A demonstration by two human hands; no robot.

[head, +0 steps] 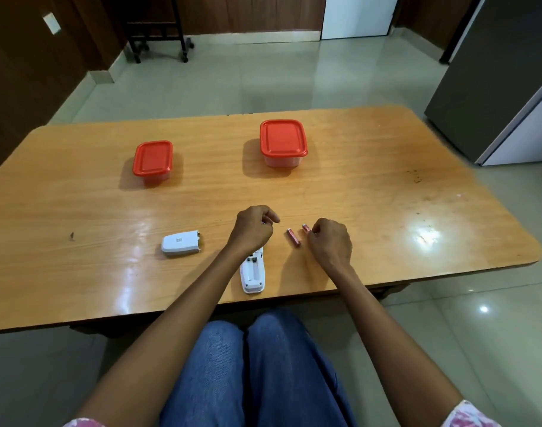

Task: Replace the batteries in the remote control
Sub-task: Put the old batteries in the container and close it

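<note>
A white remote control (253,274) lies face down near the table's front edge, its battery compartment open and empty; my left forearm hides its far end. Its white battery cover (181,243) lies to the left. Two red batteries rest on the table: one (293,237) lies free between my hands, and the other (306,228) is touched by the fingertips of my right hand (329,241). My left hand (253,229) hovers above the remote's far end with fingers curled; whether it holds anything is not visible.
Two closed containers with red lids stand farther back on the wooden table (386,192): a smaller one (153,161) at left, a larger one (283,142) at centre. A grey refrigerator (497,78) stands at the right. My knees in blue jeans are below the table edge.
</note>
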